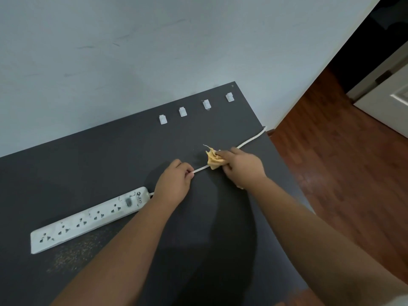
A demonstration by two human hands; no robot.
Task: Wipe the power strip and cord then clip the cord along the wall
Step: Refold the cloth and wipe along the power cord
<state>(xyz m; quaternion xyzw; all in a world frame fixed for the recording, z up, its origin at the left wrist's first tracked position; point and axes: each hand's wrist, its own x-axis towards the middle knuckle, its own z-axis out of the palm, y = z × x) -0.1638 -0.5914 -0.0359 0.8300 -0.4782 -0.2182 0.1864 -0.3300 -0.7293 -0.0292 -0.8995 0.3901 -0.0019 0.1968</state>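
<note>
A white power strip (88, 218) lies on the dark table (88, 164) at the left. Its white cord (251, 140) runs right to the table's far right edge. My left hand (173, 183) pinches the cord just right of the strip. My right hand (241, 166) grips a crumpled yellow cloth (212, 159) wrapped around the cord further along. Several white cord clips (182, 111) sit in a row on the table near the wall, with no cord in them.
A pale wall (132, 51) rises behind the table. A wooden floor (342, 151) and a white door (393, 100) lie to the right, past the table's edge. Fine specks of dust (72, 252) lie on the table in front of the strip.
</note>
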